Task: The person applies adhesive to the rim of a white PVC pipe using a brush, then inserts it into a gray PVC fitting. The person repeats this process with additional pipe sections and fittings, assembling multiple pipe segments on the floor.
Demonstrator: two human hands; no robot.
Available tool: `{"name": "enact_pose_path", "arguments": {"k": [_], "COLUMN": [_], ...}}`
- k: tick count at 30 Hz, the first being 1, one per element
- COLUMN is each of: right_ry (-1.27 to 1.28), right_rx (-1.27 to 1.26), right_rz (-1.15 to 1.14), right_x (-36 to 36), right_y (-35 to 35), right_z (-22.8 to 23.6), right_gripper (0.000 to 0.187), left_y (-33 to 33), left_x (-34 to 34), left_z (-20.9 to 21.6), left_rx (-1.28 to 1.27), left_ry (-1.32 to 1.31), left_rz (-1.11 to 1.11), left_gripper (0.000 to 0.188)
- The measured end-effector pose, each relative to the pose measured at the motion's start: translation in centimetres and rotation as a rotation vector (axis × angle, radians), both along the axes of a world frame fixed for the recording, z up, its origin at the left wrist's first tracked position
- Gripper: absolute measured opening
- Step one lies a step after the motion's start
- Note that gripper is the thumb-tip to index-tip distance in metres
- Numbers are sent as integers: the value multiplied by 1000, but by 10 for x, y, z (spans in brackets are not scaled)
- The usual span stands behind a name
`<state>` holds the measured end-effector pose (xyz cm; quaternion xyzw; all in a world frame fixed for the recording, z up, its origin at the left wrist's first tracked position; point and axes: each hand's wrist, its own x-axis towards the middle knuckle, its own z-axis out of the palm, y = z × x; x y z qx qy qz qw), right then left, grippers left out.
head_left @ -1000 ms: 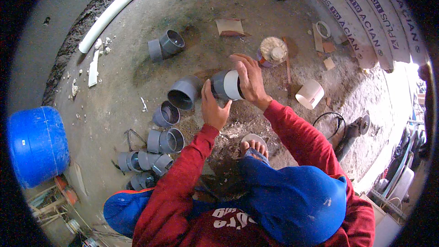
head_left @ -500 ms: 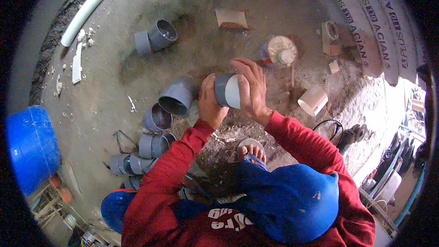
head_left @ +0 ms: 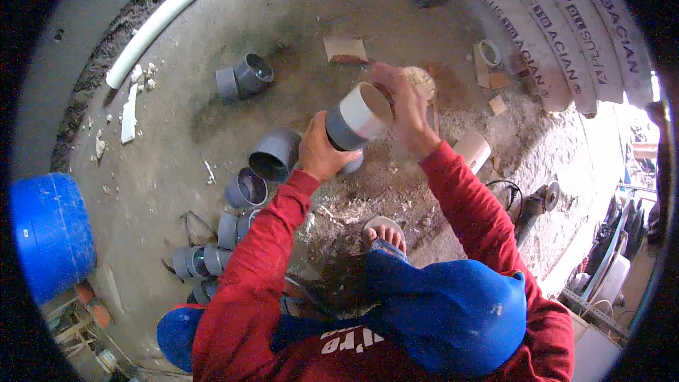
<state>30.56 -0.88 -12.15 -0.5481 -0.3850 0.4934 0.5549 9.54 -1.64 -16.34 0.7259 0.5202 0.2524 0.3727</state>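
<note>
My left hand (head_left: pixel 320 152) is wrapped round a grey plastic pipe fitting (head_left: pixel 339 131), holding it tilted above the ground. A short white pipe piece (head_left: pixel 362 112) sits in its upper end, the open mouth facing up and to the right. Another grey part shows below the fitting, mostly hidden by my fingers. Just right of the white piece is my right hand (head_left: pixel 414 110), somewhat blurred, its fingers stretched out and nothing visible in them. It partly hides a round container with a pale, crusted top (head_left: pixel 423 83).
Grey pipe fittings (head_left: pixel 274 154) lie at left, with another pair (head_left: pixel 244 78) farther off. A cut pipe piece (head_left: pixel 471 152) and an angle grinder (head_left: pixel 539 206) lie at right. Stacked bags (head_left: pixel 566 35) stand far right, a blue barrel (head_left: pixel 51 237) at left, a long white pipe (head_left: pixel 163 18) far left.
My right hand has come off the white pipe piece and moved right. In my left hand, the fitting has tipped so the white end points up and right. The whole view has shifted slightly.
</note>
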Motion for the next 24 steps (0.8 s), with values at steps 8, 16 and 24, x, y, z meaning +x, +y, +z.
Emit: {"name": "enact_pose_path", "arguments": {"k": [8, 16, 24], "right_ry": [304, 190, -354], "right_rx": [-9, -98, -155], "right_rz": [-226, -128, 258], "right_x": [27, 0, -53], "right_y": [-63, -117, -237], "right_z": [7, -30, -56], "right_gripper": [55, 43, 17], "left_y": [29, 54, 78], "left_x": [-36, -72, -113], "left_z": [96, 137, 173], "left_rx": [-593, -570, -711], "left_ry": [-403, -183, -183], "left_rz": [-109, -189, -164], "left_gripper": [71, 80, 85]}}
